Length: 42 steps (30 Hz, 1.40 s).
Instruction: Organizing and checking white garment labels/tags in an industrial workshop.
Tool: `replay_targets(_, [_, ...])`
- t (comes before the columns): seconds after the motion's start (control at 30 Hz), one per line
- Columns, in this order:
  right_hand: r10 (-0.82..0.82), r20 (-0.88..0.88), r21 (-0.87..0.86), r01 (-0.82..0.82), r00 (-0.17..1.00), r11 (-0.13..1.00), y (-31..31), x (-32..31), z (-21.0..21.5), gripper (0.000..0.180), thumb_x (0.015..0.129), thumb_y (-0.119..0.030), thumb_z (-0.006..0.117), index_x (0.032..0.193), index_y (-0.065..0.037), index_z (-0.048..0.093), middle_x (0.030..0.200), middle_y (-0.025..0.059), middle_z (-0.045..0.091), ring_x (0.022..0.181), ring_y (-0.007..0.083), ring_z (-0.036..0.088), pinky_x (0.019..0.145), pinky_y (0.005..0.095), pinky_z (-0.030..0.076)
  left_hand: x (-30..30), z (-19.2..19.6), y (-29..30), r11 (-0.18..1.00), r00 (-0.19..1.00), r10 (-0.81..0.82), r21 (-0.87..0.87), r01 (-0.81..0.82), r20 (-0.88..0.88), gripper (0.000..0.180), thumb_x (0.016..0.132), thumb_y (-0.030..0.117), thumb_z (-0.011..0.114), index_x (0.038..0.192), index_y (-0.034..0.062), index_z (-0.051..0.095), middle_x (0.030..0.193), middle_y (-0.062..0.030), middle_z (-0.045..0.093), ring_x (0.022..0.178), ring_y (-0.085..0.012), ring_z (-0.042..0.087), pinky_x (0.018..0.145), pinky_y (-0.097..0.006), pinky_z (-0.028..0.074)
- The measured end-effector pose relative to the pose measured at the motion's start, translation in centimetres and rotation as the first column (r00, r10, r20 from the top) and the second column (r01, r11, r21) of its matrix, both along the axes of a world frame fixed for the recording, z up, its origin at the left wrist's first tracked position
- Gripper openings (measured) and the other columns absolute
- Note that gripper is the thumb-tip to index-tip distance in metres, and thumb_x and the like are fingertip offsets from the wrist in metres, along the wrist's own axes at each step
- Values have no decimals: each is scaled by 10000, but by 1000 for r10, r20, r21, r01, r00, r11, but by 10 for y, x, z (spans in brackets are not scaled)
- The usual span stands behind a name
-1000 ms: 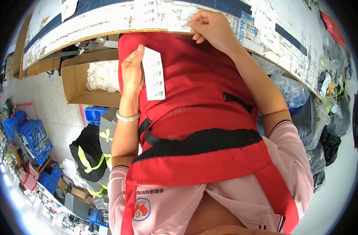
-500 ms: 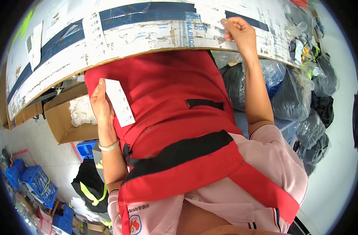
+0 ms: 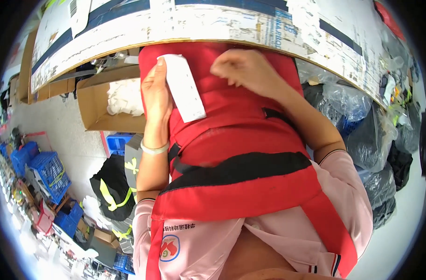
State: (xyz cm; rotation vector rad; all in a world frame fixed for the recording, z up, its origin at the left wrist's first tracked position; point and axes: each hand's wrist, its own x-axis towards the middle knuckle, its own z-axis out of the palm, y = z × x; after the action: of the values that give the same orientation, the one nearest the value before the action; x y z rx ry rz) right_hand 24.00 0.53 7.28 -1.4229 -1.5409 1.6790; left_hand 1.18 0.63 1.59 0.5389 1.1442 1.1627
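Note:
My left hand (image 3: 158, 91) grips a strip of white label paper (image 3: 185, 91) by its edge, thumb on top, in front of the red apron (image 3: 241, 116) on my lap. Faint small print shows along the strip. My right hand (image 3: 245, 70) hovers over the apron, to the right of the strip and apart from it. Its fingers are curled and smeared by motion, so whether anything sits between them cannot be made out. Beyond both hands lies the worn white tabletop (image 3: 213, 28) with dark blue bands and taped or stuck paper pieces.
Below the table's left side stands an open cardboard box (image 3: 96, 119) with white scraps inside. Blue plastic crates (image 3: 49, 172) and a black bundle with yellow-green ties (image 3: 111, 189) are on the floor at left. Several filled plastic bags (image 3: 369, 140) crowd the right side.
My right hand has come back from the tabletop toward the strip. My left hand and the strip are now higher and further right in view, as the view itself has shifted.

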Motion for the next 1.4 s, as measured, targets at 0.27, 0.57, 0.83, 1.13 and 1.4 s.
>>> replay_targets(0.27, [136, -169, -111, -156, 976, 982, 5, -38, -22, 218, 888, -215, 647, 956, -9, 667, 769, 19, 638, 608, 61, 557, 514, 200, 442, -1, 18, -9, 944, 978, 9, 324, 61, -210, 386, 964, 153, 543, 1315, 5, 480, 977, -22, 650, 844, -53, 563, 765, -192, 444])
replay_targets(0.57, [32, -221, -51, -45, 975, 998, 1, -42, -24, 159, 911, -175, 622, 918, -20, 659, 768, 6, 625, 631, 42, 558, 552, 184, 465, -22, 22, -3, 830, 798, -525, 30, 557, -294, 292, 803, 52, 733, 1078, -10, 658, 945, -42, 670, 771, -82, 610, 666, -211, 495])
replay_targets(0.83, [81, 89, 383, -109, 993, 917, 9, -34, -24, 103, 858, -110, 647, 897, -16, 631, 786, 21, 609, 744, 101, 565, 659, 249, 453, -7, 20, 0, 783, 720, -593, -50, 620, -360, 248, 801, 45, 731, 1036, -11, 677, 853, -20, 671, 742, -50, 584, 635, -193, 475])
replay_targets(1.13, [-207, -4, 287, 199, 978, 937, 33, -13, -24, 128, 916, -141, 594, 928, -22, 638, 754, 35, 630, 625, 86, 592, 568, 207, 485, -10, -2, 1, 852, 846, -516, 23, 523, -132, 406, 969, 367, 512, 1040, 8, 688, 847, -31, 668, 745, -76, 584, 690, -213, 466])
replay_targets(1.4, [-171, 125, 84, 161, 977, 983, 75, 23, -18, 172, 913, -195, 613, 945, -29, 642, 745, 4, 617, 607, 49, 565, 564, 180, 481, -10, -11, 3, 891, 879, -453, -52, 451, -152, 421, 962, 388, 519, 1027, 12, 697, 853, -35, 673, 751, -77, 577, 709, -219, 464])
